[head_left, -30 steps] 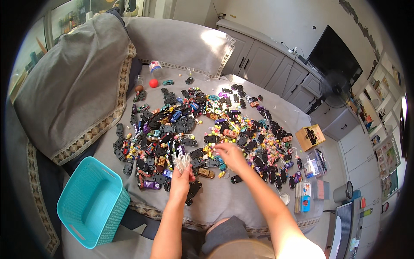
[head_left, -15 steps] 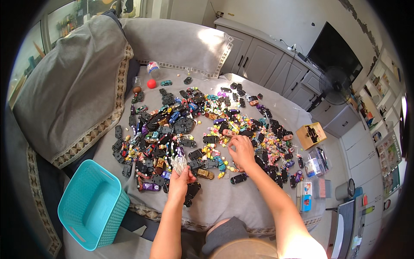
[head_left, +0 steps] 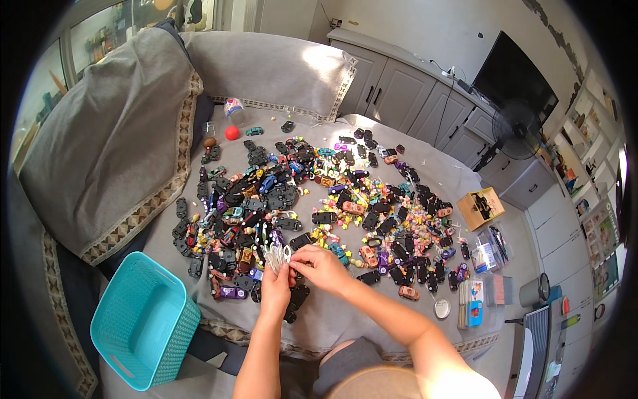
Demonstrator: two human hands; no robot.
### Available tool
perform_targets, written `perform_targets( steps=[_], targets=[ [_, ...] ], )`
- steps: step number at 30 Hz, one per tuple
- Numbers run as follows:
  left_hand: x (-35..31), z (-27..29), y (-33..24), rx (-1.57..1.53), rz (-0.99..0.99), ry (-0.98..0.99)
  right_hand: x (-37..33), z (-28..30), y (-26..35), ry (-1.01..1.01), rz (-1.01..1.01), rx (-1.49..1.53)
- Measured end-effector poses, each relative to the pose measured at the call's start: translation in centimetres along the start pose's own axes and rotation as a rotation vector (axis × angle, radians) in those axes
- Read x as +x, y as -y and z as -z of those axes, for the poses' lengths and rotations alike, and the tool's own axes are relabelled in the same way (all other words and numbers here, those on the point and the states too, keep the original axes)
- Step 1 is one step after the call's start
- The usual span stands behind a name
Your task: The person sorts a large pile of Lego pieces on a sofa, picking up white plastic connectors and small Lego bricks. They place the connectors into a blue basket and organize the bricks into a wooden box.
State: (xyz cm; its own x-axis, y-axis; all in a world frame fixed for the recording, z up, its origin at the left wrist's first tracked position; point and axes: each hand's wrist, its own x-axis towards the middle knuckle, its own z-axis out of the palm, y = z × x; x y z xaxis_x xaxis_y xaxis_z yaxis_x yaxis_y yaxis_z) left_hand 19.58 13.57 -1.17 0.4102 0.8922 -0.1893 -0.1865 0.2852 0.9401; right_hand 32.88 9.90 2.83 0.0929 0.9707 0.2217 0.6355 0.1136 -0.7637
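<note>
My left hand (head_left: 276, 287) is closed around the lower end of a bundle of thin, whitish strands (head_left: 274, 257), some with looped tops; their exact kind is unclear. Close against it on the right, my right hand (head_left: 318, 267) pinches its fingers together beside a small white loop (head_left: 287, 254). Whether that loop is in the right fingers or belongs to the bundle is hard to tell. Below and around both hands spreads a big heap of toy cars (head_left: 282, 195), many upside down with black undersides. Small colourful trinkets (head_left: 415, 229) lie among them.
A turquoise plastic basket (head_left: 143, 319) stands at lower left. A yellow box (head_left: 480, 208), clear containers (head_left: 488, 253) and a card-filled case (head_left: 473, 302) line the right side, near a round white lid (head_left: 442, 307). At the back lie a red ball (head_left: 232, 133) and a clear jar (head_left: 234, 112).
My right hand has moved left from the trinkets in the heap to the white bundle. The left hand stays nearly in place, still gripping it. The round white lid is uncovered by the arm.
</note>
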Motion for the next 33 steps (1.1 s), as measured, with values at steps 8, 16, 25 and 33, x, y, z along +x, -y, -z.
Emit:
perform_targets(
  steps=[8, 16, 25, 33],
  targets=[
    [-0.1, -0.4, -0.7, -0.056, 0.051, 0.015, 5.5, 6.5, -11.9, -0.334, -0.405, -0.649],
    [-0.1, -0.2, -0.4, -0.091, 0.075, 0.019, 5.7, 0.2, -9.0, -0.080, -0.101, -0.444],
    [-0.1, 0.1, -0.5, -0.026, 0.003, -0.042, 5.6, 8.7, -14.4, -0.350, -0.271, -0.719],
    [0.0, 0.3, -0.9, -0.025, 0.028, -0.048, 3.3, 11.7, -14.0, -0.089, -0.273, -0.880]
  ],
)
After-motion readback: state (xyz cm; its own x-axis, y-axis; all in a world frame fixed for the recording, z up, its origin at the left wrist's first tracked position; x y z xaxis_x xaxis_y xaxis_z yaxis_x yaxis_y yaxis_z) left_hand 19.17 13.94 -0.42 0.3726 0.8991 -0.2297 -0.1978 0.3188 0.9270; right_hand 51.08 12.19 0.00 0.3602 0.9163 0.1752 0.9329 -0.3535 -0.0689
